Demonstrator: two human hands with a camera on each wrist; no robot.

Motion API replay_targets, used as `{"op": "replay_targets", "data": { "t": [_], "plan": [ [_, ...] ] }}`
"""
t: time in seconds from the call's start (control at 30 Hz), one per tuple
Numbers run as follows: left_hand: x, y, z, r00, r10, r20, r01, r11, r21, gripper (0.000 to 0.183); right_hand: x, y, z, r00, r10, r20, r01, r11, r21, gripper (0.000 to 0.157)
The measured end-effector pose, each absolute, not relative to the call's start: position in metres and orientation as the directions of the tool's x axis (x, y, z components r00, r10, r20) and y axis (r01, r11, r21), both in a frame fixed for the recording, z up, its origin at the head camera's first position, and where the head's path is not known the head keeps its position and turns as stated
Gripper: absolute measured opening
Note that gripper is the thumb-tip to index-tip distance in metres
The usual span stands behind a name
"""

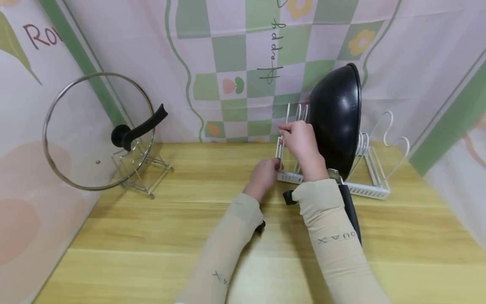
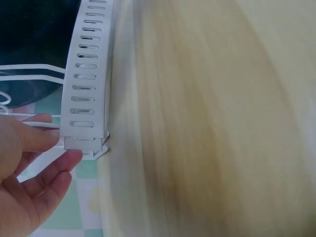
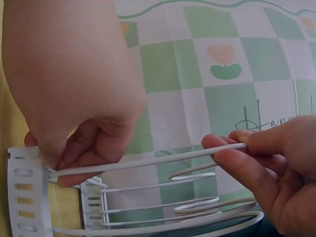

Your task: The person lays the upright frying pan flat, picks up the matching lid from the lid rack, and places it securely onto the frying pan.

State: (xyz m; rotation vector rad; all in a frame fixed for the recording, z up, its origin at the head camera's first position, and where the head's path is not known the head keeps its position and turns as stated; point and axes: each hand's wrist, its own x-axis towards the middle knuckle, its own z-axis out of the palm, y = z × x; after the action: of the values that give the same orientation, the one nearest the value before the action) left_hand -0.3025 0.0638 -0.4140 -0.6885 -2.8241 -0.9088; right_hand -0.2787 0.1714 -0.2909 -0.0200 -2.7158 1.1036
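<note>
A white pan rack [image 1: 368,191] with a slotted base and wire dividers stands near the back wall. At its left end, my left hand [image 1: 263,175] pinches the end of the base, where a wire divider [image 3: 158,159] meets it. My right hand [image 1: 301,141] pinches the upper part of that same divider between thumb and fingers, as the right wrist view shows. Beside the right hand a black wok [image 1: 336,118] stands on edge in the rack. Its handle [image 1: 351,211] points toward me, partly hidden behind the right sleeve.
On the left, a glass lid with a black handle [image 1: 146,126] leans upright in a small wire stand [image 1: 142,185]. A patterned cloth [image 1: 229,50] hangs behind the wooden table [image 1: 152,236]. More looped dividers [image 1: 398,143] rise at the rack's right end.
</note>
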Motion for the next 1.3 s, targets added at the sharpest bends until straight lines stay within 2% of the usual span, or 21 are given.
{"op": "replay_targets", "data": {
  "t": [0.17, 0.33, 0.57, 0.73, 0.87, 1.1, 1.3],
  "plan": [
    [-0.301, 0.061, -0.414, -0.894, 0.398, 0.205, 0.444, 0.731, 0.518, 0.019, -0.279, 0.167, -0.284, -0.986, 0.050, 0.159, -0.063, 0.771, -0.634, 0.031],
    [-0.299, 0.060, -0.412, -0.893, 0.405, 0.195, 0.445, 0.740, 0.503, 0.020, -0.279, 0.167, -0.272, -0.991, -0.028, 0.134, -0.093, 0.856, -0.509, 0.031],
    [-0.297, 0.061, -0.413, -0.889, 0.409, 0.205, 0.456, 0.756, 0.470, 0.020, -0.280, 0.168, -0.264, -0.993, -0.085, 0.087, -0.113, 0.911, -0.396, 0.026],
    [-0.294, 0.065, -0.410, -0.882, 0.425, 0.204, 0.470, 0.759, 0.451, 0.021, -0.281, 0.166, -0.258, -0.985, -0.138, 0.106, -0.158, 0.965, -0.208, 0.030],
    [-0.294, 0.068, -0.406, -0.867, 0.453, 0.205, 0.494, 0.734, 0.467, 0.020, -0.281, 0.164, -0.250, -0.979, -0.178, 0.100, -0.186, 0.979, -0.083, 0.020],
    [-0.292, 0.063, -0.407, -0.859, 0.481, 0.176, 0.494, 0.690, 0.529, 0.025, -0.283, 0.165, -0.254, -0.973, -0.212, 0.095, -0.218, 0.974, -0.056, 0.018],
    [-0.289, 0.058, -0.409, -0.882, 0.453, 0.130, 0.426, 0.649, 0.630, 0.032, -0.282, 0.166, -0.260, -0.963, -0.240, 0.124, -0.248, 0.967, -0.054, 0.016]
  ]
}}
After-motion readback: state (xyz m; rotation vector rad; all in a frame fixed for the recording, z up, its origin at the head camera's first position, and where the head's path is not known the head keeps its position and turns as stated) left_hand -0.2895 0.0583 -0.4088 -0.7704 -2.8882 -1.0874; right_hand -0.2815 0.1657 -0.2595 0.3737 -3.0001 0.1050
